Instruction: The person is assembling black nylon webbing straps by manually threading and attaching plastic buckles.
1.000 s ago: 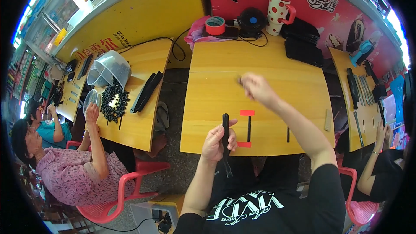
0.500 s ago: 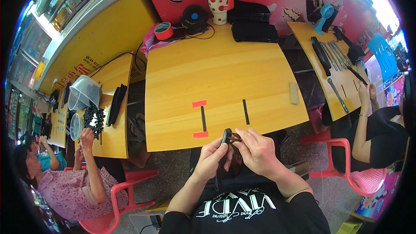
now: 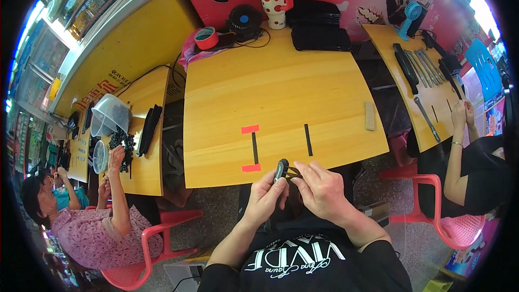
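Just beyond the table's near edge, my left hand (image 3: 265,194) grips a small black rounded piece (image 3: 281,170) between thumb and fingers, its upper end standing above my thumb. Thin black cords (image 3: 293,172) run from it across to my right hand (image 3: 323,188), which pinches their other end. My fingers hide part of the piece, and its exact kind cannot be made out. On the wooden table (image 3: 281,92), a black strip (image 3: 254,148) lies between two pieces of red tape (image 3: 250,129). A second black strip (image 3: 308,140) lies to its right.
A spotted tumbler (image 3: 274,2), a black fan (image 3: 244,19), a tape roll (image 3: 206,38) and stacked black cases (image 3: 321,38) stand at the back. A tan block (image 3: 370,115) lies at the right edge. People work at side tables, left and right, on red chairs (image 3: 448,211).
The whole view has shifted slightly. The black piece has turned a little in my left hand, and the cords show more spread apart. Both hands keep nearly the same place and hold.
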